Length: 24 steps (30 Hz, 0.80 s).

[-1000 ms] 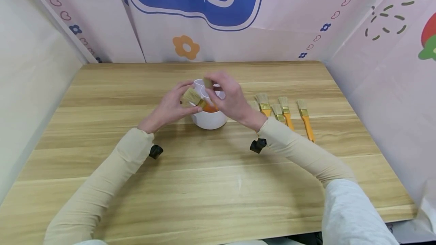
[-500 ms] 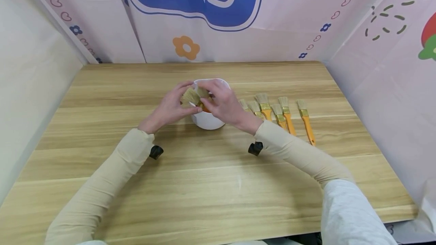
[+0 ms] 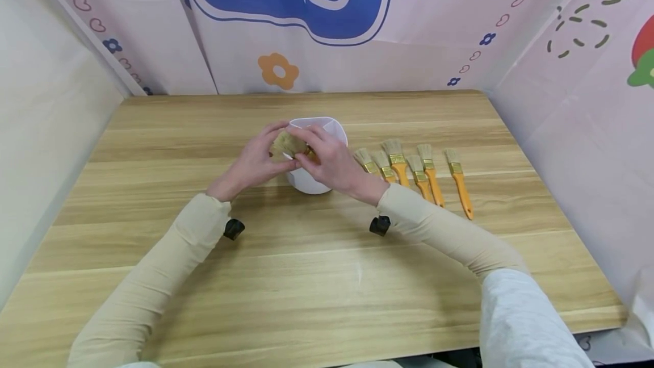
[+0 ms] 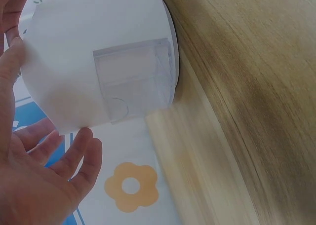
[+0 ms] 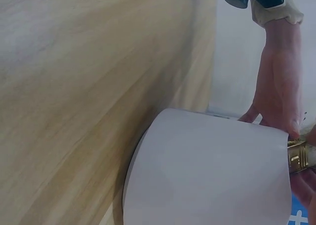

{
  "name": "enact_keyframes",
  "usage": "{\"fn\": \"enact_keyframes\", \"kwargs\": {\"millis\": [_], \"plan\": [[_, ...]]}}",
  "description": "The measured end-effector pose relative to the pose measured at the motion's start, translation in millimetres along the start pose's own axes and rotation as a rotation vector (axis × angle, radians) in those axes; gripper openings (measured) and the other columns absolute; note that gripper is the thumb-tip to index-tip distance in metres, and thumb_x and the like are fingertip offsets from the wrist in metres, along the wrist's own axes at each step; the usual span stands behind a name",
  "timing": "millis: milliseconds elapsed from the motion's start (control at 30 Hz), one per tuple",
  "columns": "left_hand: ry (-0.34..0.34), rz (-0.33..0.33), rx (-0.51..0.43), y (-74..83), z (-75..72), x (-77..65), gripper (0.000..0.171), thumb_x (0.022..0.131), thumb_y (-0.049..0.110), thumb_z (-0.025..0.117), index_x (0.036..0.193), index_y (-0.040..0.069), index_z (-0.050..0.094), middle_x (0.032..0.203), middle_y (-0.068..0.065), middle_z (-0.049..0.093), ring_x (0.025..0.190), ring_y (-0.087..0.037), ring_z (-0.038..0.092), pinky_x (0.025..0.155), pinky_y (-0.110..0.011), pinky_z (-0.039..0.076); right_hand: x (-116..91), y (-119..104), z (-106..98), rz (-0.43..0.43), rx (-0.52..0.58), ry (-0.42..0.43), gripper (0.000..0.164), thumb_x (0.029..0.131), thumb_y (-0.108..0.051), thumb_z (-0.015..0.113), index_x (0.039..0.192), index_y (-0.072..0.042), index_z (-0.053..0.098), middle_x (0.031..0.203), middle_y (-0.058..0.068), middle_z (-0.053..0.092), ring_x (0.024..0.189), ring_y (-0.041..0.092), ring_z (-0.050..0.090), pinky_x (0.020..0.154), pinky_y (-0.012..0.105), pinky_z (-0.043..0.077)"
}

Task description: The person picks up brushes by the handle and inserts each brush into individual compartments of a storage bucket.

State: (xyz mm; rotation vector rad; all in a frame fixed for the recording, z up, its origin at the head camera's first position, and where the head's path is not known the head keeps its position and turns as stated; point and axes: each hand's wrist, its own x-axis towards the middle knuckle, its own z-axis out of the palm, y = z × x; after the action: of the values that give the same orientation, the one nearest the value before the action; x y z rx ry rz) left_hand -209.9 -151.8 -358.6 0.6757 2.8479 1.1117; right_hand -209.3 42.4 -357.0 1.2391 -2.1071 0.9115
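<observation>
A white round holder [image 3: 309,182] stands on the table; the head view at earlier moments shows compartments inside. My left hand [image 3: 250,159] grips its rim on the left, thumb in front and fingers behind, and surrounds pale bristles [image 3: 289,143] that stick out above. With its fingertips my right hand [image 3: 334,162] pinches a paintbrush at the rim, just beside those bristles. The gold ferrule [image 5: 298,156] of a brush shows over the rim in the right wrist view. Brush handles are hidden inside the holder. On the holder's side, the left wrist view shows a clear plastic pocket [image 4: 133,79].
Several paintbrushes [image 3: 398,164] with orange handles lie on the wooden table [image 3: 306,288] to the right of the holder, bristles away from me. One brush [image 3: 462,186] lies farthest right. Printed white walls [image 3: 409,67] border the table behind and at both sides.
My right hand has come down and left with the paintbrush, from above the holder to its rim by the bristles. My left hand has stayed in place.
</observation>
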Motion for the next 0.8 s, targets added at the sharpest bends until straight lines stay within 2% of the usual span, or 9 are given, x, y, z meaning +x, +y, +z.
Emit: {"fn": "enact_keyframes", "kwargs": {"millis": [200,800], "plan": [[0.009,0.008,-0.003,-0.3,1.0,-0.2,0.068,0.08,0.03,0.073,0.139,0.011,0.044,0.152,-0.01,0.03,0.13,-0.033,0.042,0.087,-0.05,0.05,-2.1,-1.0,0.1,0.021,0.013,-0.004,0.044,0.085,-0.007,0.066,0.126,-0.001,0.053,0.116,0.017,0.058,0.096,0.021,0.06,0.078,0.024,0.054],[0.02,0.005,-0.015,-3.5,4.0,1.5,0.067,0.081,0.03,0.072,0.138,0.009,0.045,0.152,-0.01,0.03,0.131,-0.032,0.04,0.088,-0.051,0.05,-6.0,1.9,1.3,0.006,0.022,-0.001,0.046,0.085,-0.007,0.066,0.128,0.0,0.052,0.113,0.016,0.056,0.091,0.019,0.057,0.076,0.022,0.052]]}}
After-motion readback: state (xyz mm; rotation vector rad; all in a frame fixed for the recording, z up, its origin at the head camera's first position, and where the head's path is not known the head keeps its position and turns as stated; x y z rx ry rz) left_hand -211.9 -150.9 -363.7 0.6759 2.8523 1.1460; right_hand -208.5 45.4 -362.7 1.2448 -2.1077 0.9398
